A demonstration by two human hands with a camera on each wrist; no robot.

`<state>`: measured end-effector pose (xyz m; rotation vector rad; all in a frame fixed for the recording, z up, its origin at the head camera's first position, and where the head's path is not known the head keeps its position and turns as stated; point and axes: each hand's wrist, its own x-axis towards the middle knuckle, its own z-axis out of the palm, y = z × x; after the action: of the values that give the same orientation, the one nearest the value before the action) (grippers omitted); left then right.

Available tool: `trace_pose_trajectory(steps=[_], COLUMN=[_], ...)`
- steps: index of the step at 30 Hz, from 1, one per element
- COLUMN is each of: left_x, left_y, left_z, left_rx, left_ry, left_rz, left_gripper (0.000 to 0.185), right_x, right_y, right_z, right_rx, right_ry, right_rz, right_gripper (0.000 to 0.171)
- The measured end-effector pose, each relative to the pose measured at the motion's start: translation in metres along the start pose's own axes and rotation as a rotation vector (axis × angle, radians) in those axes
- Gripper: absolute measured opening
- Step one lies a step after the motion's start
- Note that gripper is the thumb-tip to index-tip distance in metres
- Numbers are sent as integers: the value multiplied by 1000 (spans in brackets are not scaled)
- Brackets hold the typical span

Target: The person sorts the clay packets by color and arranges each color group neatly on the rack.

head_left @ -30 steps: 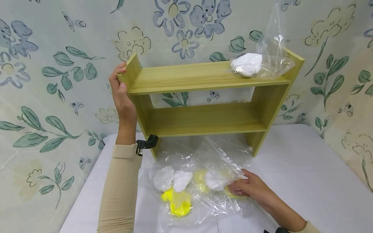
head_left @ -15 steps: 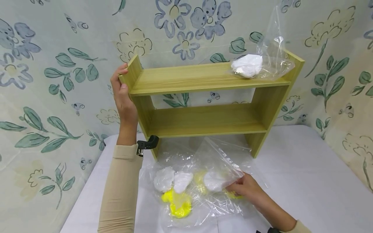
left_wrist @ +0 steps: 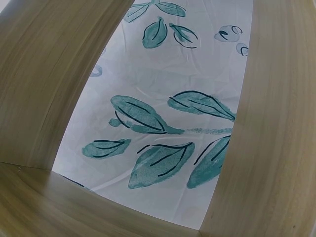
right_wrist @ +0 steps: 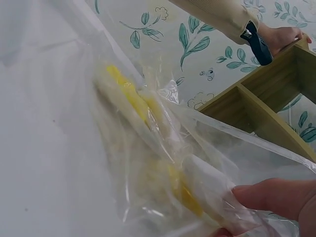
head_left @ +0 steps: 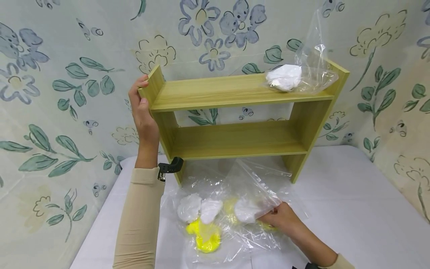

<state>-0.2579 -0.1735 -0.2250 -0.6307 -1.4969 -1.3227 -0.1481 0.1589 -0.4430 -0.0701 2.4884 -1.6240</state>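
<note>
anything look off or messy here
Nothing looks damaged or spilled. The wooden shelf stands upright, gripped at its top corner by the left hand. The clear bags overlap in a loose heap on the table, the right hand pinching one.

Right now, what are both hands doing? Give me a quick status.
Left hand grips shelf end. Right hand pinches clear bag holding white lump. More bags crowd alongside.

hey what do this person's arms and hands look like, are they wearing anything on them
Both hands are bare: no gloves, and no rings or markings that show. The left hand comes out of a long, close-fitting beige sleeve that ends at the wrist, where a small black camera mount with a metal clip is strapped. The right hand has the same beige sleeve, only its cuff in view, with a bit of black strap beside it.
</note>
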Motion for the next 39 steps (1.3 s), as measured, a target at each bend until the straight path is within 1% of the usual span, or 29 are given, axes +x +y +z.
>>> trace_pose_trajectory(steps=[4,7,9,13,17,20,22,24,26,27,31,33,36,38,39], left_x=[0,0,0,0,0,1,1,1,1,1,1,0,0,0,0], left_y=[0,0,0,-1,-1,-1,-1,-2,-2,-2,-2,-2,-3,-3,-3], left_z=[0,0,0,0,1,1,1,1,1,1,1,1,0,0,0], left_rx=[12,12,7,-9,-13,-10,-13,-17,-22,-23,-28,-27,-21,-17,-15], left_ry=[0,0,1,6,4,5,8,9,10,10,10,10,6,5,3], left_rz=[-10,-11,-10,-5,2,4,4,5,6,6,7,6,5,3,3], left_gripper=[41,42,42,41,41,41,41,40,40,40,40,40,40,40,40], right_x=[1,2,2,2,1,1,1,2,3,3,5,5,6,7,8], right_y=[0,0,-1,-4,-5,-5,-5,-4,-3,-2,1,3,5,6,6], right_z=[1,3,4,5,5,4,3,2,1,0,-5,-6,-9,-10,-12], right_rx=[15,40,37,22,31,53,47,44,39,56,200,287,368,407,425], right_ry=[0,-9,-11,13,32,17,3,-17,-39,-57,-162,-206,-227,-234,-239], right_rz=[-16,-14,-10,-5,35,56,64,58,43,47,26,42,60,63,60], right_gripper=[37,35,33,33,34,35,34,33,27,24,20,26,35,34,30])
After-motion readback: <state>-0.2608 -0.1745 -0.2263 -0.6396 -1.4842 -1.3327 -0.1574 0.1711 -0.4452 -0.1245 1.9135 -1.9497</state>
